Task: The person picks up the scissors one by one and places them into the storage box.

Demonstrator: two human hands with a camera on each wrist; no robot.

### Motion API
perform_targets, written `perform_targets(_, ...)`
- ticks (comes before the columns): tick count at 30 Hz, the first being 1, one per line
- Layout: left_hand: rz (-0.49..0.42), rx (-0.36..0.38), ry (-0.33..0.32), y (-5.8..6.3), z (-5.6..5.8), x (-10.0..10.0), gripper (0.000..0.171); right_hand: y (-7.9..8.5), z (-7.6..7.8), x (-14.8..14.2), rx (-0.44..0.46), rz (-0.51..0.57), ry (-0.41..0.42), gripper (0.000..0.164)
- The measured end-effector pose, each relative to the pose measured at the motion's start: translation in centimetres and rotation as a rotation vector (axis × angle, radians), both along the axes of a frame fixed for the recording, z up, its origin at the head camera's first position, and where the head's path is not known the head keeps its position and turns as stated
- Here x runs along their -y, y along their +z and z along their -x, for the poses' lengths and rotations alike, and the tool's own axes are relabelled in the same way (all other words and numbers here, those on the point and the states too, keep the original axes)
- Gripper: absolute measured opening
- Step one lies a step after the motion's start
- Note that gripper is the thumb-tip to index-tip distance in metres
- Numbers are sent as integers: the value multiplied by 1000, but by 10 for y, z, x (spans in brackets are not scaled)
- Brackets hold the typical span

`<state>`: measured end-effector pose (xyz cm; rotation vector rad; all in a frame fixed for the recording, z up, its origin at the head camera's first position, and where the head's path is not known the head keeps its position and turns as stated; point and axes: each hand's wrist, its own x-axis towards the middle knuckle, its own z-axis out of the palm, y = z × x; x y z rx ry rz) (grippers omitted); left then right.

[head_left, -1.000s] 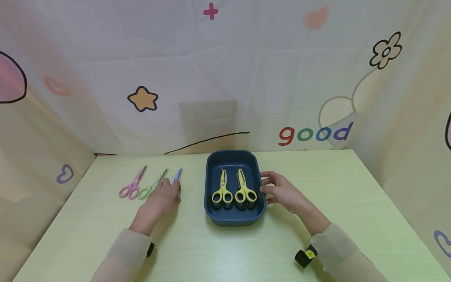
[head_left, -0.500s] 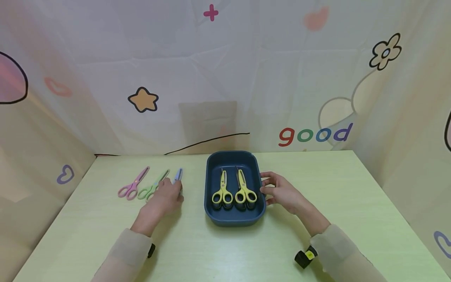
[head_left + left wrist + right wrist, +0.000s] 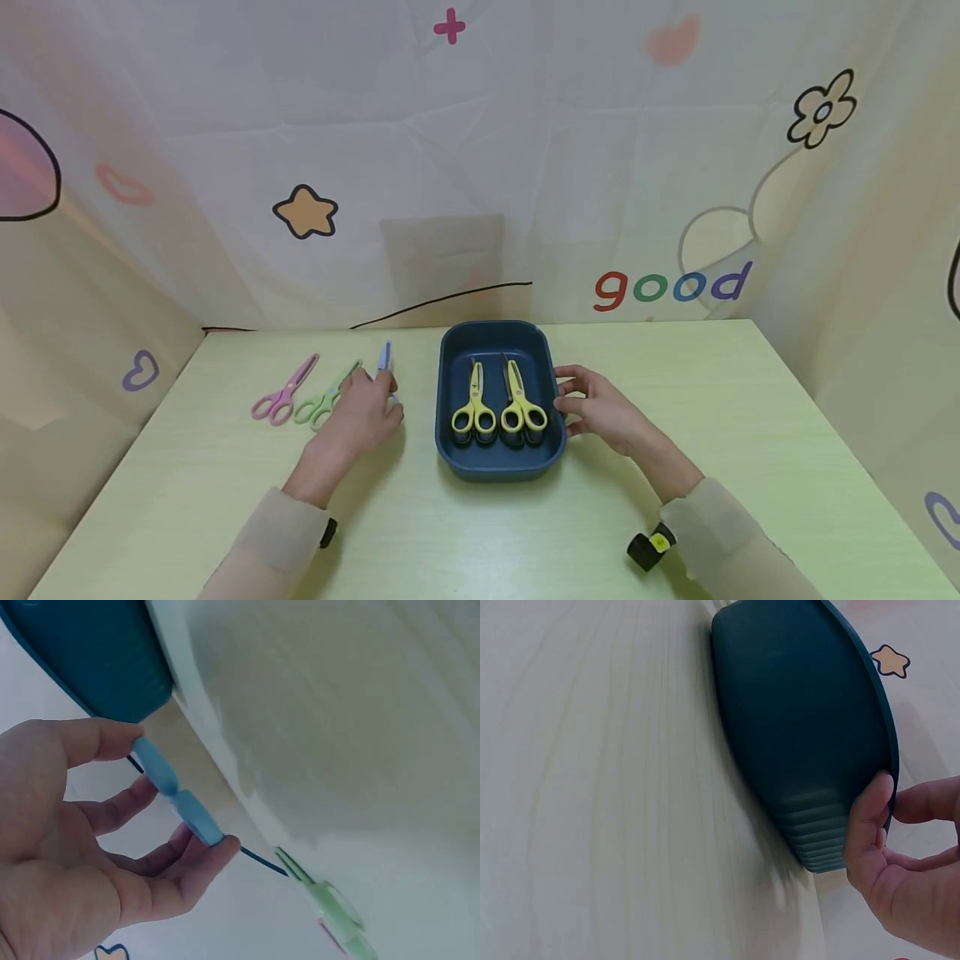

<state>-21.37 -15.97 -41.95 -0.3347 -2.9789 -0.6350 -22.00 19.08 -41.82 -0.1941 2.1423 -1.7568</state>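
Observation:
My left hand (image 3: 365,410) pinches a pair of light blue scissors (image 3: 384,357) by the handles, blades pointing away; the left wrist view shows the blue handles (image 3: 174,787) between thumb and fingertips. Just left of that hand lie green scissors (image 3: 318,406), partly covered by it, then pink scissors (image 3: 287,389). A dark blue tray (image 3: 500,467) stands at the middle with two pairs of yellow scissors, the left pair (image 3: 474,408) and the right pair (image 3: 522,408), side by side inside. On the tray's right side, my right hand (image 3: 603,410) grips the rim with thumb and fingers.
The pale green table (image 3: 465,542) ends at a patterned curtain (image 3: 480,167) behind, and similar cloth hangs at both sides. A black wrist camera (image 3: 649,547) hangs by the right sleeve. Inside the tray, the yellow scissors' handles sit over dark round pieces.
My left hand has pulled the blue scissors away from the green pair, up and slightly right. The right hand and the tray have stayed put.

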Motion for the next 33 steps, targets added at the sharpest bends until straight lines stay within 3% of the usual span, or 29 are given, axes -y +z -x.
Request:
perform_targets(6, -31, -117, -18, 5, -4, -11, 16, -1, -1, 1, 7, -4, 0, 52)
perform_targets(12, -52, -159, 9, 13, -8, -27, 18, -1, -1, 1, 11, -4, -11, 52)
perform_targets(23, -38, -137, -12, 22, -12, -57, 23, -2, 0, 0, 15, 1, -14, 51)
perform_targets(29, -25, -120, -60, 21, -14, -72, 22, -5, 2, 0, 19, -6, -28, 50)
perform_targets(33, -7, -149, -96, 23, -15, -84, 21, -4, 2, -1, 21, -10, -34, 50)
